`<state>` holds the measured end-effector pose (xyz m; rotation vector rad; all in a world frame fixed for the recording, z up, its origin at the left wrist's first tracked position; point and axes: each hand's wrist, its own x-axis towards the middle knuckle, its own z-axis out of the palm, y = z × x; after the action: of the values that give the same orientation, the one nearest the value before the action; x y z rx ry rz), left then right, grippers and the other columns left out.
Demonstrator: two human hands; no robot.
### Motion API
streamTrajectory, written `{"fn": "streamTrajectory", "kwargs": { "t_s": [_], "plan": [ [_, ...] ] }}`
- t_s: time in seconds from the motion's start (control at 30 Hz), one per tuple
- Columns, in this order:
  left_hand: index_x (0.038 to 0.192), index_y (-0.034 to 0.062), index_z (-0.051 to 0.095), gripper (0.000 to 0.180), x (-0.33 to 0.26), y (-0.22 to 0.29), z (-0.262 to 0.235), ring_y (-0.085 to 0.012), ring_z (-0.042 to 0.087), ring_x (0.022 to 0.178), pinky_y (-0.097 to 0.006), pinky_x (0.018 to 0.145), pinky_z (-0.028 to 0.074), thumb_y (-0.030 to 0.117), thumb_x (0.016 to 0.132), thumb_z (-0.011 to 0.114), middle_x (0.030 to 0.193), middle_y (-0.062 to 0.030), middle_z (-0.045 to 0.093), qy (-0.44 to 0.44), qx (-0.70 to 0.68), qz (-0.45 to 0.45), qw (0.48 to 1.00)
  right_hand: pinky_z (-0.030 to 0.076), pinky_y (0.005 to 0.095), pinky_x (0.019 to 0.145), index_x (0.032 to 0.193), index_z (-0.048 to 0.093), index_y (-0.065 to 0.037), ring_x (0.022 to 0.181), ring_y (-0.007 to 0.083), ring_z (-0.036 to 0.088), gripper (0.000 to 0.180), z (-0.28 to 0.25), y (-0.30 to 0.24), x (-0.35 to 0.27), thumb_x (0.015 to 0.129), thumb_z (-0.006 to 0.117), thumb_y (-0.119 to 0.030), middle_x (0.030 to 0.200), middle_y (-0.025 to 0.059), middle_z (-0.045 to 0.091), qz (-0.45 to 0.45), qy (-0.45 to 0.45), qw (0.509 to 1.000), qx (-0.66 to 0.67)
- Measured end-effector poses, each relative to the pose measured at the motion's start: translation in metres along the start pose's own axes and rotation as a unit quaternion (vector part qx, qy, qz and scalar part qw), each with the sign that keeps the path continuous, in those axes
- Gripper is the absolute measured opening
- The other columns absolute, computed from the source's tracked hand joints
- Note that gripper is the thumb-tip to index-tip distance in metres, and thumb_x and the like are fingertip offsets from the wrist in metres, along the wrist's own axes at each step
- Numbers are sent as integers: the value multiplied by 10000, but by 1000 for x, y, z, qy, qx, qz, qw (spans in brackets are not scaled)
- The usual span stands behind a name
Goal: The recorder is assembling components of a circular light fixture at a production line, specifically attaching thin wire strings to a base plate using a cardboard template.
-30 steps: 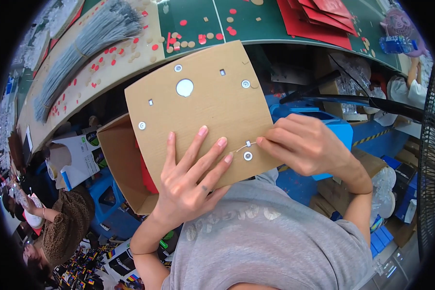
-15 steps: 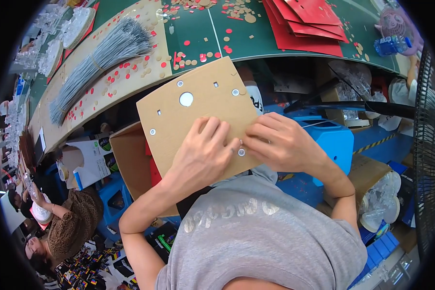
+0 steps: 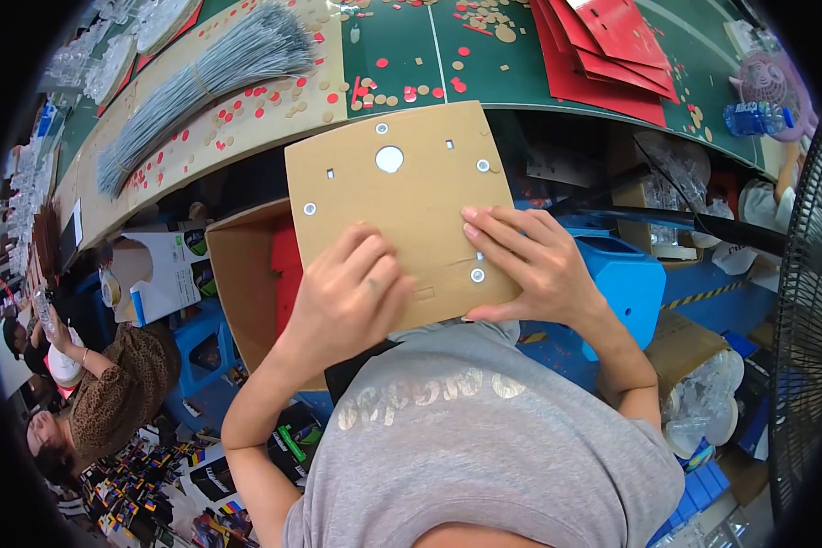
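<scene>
A brown cardboard panel [image 3: 384,205] leans from my lap against the table edge. It has a large round hole, small slots and several metal-ringed eyelets. My left hand [image 3: 352,288] hovers over the panel's lower left part, fingers curled and somewhat blurred; whether anything is between the fingertips is hidden. My right hand [image 3: 539,265] lies on the panel's lower right, fingers stretched out flat and the thumb by the lower edge. Close to those fingers are a slot and an eyelet [image 3: 478,276]. A faint rectangular outline [image 3: 425,293] shows between the hands.
The green table [image 3: 393,55] carries a bundle of grey wires [image 3: 205,82], red sheets [image 3: 603,55] and scattered punched-out bits. An open carton [image 3: 247,283] with red pieces stands at left, a blue stool [image 3: 626,288] at right. A black fan guard [image 3: 799,320] borders the right; a person [image 3: 119,374] sits left.
My left hand has moved left, away from the right hand and the slot. My right hand's fingers went from pinched to laid flat. The panel has shifted right and turned slightly clockwise.
</scene>
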<state>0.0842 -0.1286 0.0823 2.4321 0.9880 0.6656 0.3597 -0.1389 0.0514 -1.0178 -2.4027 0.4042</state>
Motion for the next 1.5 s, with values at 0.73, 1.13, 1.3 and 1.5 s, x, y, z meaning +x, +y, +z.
{"fn": "streamTrajectory", "kwargs": {
  "t_s": [0.73,1.13,1.3,1.5],
  "plan": [
    [773,23,613,129,-19,-9,-1,-249,601,819,-494,1067,503,77,689,695,745,-72,565,-68,56,84,993,476,396,916,1249,704,-48,1185,240,649,808,4,1,5,649,848,-569,1344,59,676,-27,-6,999,33],
    [659,38,598,164,-45,-23,4,-310,654,946,-664,1182,264,20,652,760,766,-55,621,133,-118,-66,982,524,371,866,1197,748,-80,1015,259,675,487,5,-25,50,746,850,-232,1139,84,731,-8,-67,983,168],
    [1117,17,668,345,-58,-26,10,-350,511,1320,-592,1192,279,74,778,700,1289,-197,605,252,-164,-137,944,545,313,641,1065,804,-109,783,209,682,304,26,-40,65,778,785,-8,884,49,718,-12,-34,972,234],
    [1641,27,68,924,-72,-10,33,-302,296,1508,-405,1222,239,73,899,618,1634,-190,281,231,-520,-333,752,527,317,596,1020,819,-106,699,200,663,267,31,-48,76,785,775,15,837,58,707,30,-49,961,269]
  ]
}}
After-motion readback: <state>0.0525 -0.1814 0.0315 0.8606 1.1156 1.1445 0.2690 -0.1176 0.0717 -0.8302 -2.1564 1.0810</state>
